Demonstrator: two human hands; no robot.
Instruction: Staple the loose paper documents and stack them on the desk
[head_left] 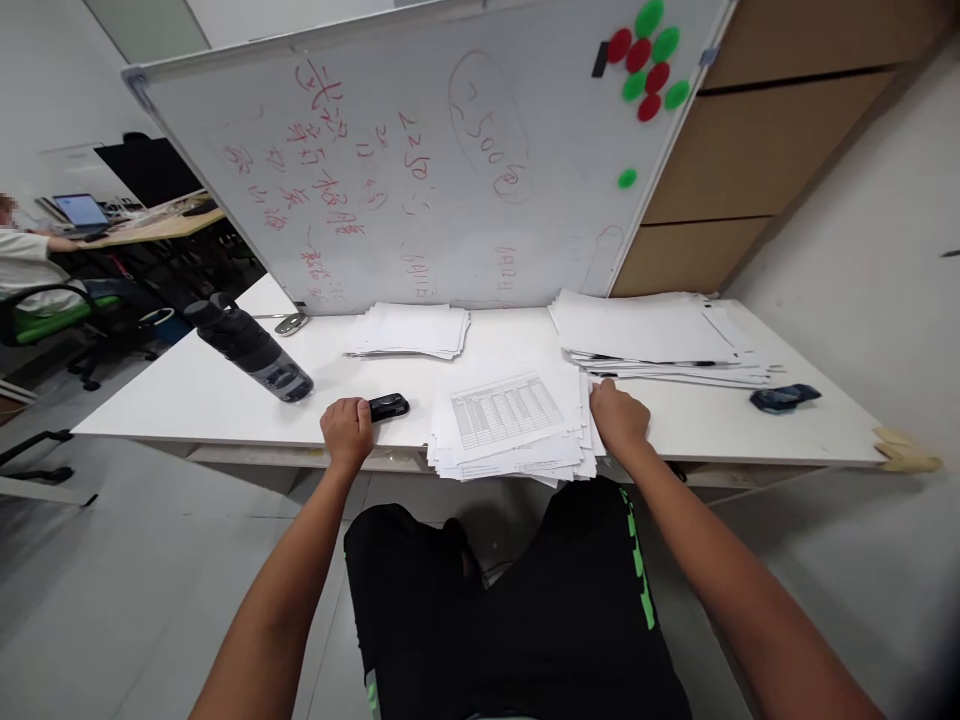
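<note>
Counter [697, 420] carries the papers [510, 415] at its near edge, between both hands, probably for easy reach. Right hand [619, 416] curls against their right side, perhaps steadying them; left hand [348, 430] curls at the stapler [391, 406], seemingly keeping it handy. Whether either hand's fingers actually grip, I cannot tell.

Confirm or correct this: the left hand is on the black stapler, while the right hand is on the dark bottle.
One part is wrong: the right hand is not on the dark bottle. The head view shows it at the right edge of the stack of printed sheets. The left hand is on the black stapler, as you said.
</note>
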